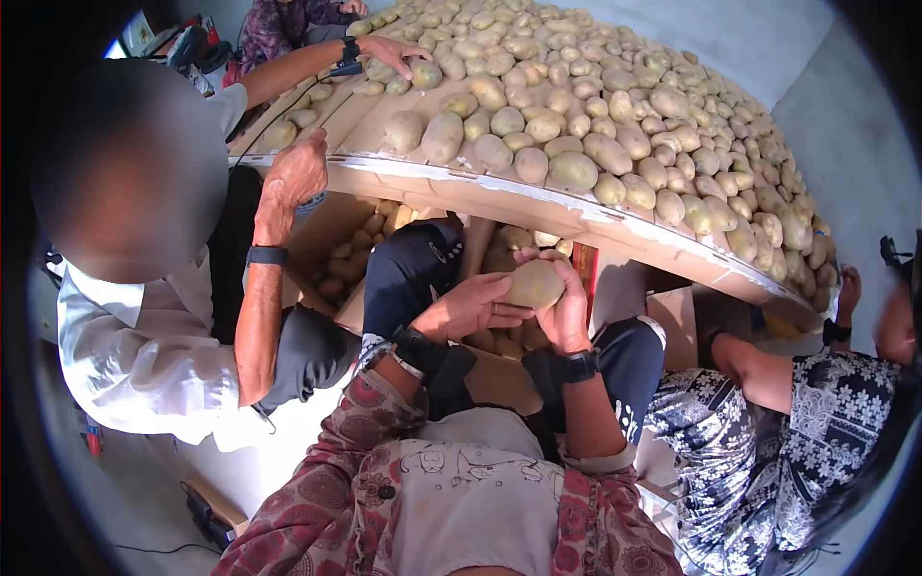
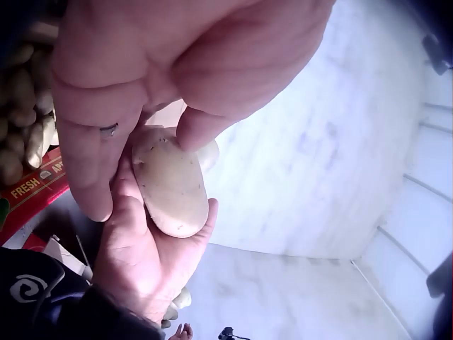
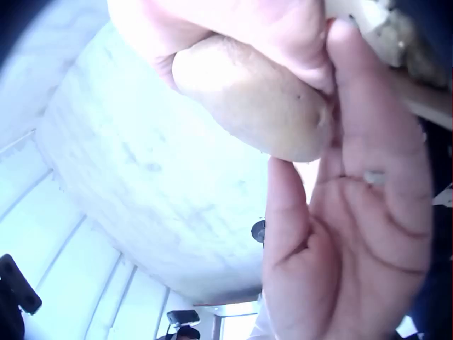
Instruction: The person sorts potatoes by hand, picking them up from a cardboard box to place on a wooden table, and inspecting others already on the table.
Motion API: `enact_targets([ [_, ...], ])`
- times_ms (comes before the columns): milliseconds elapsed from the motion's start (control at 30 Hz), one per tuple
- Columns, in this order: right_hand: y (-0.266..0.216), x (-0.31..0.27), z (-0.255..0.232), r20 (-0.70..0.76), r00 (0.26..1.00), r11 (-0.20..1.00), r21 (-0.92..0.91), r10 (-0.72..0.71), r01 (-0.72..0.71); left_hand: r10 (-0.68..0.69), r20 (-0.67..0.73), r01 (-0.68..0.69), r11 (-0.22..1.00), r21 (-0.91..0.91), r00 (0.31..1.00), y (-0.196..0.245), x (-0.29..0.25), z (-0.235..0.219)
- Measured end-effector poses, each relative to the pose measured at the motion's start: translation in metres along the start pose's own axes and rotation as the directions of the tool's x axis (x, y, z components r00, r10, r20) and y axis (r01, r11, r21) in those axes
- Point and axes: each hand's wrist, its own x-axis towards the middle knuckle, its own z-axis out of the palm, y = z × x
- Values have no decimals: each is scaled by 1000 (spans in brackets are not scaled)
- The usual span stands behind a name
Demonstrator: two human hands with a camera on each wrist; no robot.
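A pale, oval potato (image 1: 536, 285) is held between both hands above the person's lap. My right hand (image 1: 569, 305) grips its right side, the palm and fingers wrapped along the potato (image 3: 248, 99) in the right wrist view. From the other side my left hand (image 1: 473, 305), with a ring on one finger, pinches the potato's near end. Its thumb lies on the skin of the potato (image 2: 170, 180) in the left wrist view, with the other fingers partly hidden behind. Below the hands, more potatoes (image 1: 509, 344) lie in a cardboard box.
A large pile of potatoes (image 1: 615, 106) covers a raised cardboard-topped table (image 1: 384, 173) ahead. Another cardboard box (image 1: 317, 235) of potatoes stands beneath its edge. A person in a white shirt (image 1: 144, 355) reaches over the table at left; another in a patterned garment (image 1: 836, 413) sits at right.
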Motion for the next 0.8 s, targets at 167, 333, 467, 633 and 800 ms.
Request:
enact_targets([
  [167, -10, -13, 7, 151, 988, 992, -123, 23, -4, 89, -148, -58, 978, 202, 985, 16, -20, 15],
  [333, -24, -24, 17, 45, 998, 999, 22, 43, -44, 275, -75, -247, 932, 267, 958, 18, -28, 28],
  [467, -31, -28, 6, 76, 996, 990, -140, 43, -33, 382, -9, -368, 896, 247, 924, 18, -25, 26],
  [633, -40, -40, 14, 60, 998, 952, -304, -31, 48, 399, 1, -379, 871, 314, 917, 23, -28, 32],
  [800, -45, -39, 15, 130, 987, 903, -406, -95, 140, 339, -18, -330, 926, 184, 941, 30, -32, 49],
])
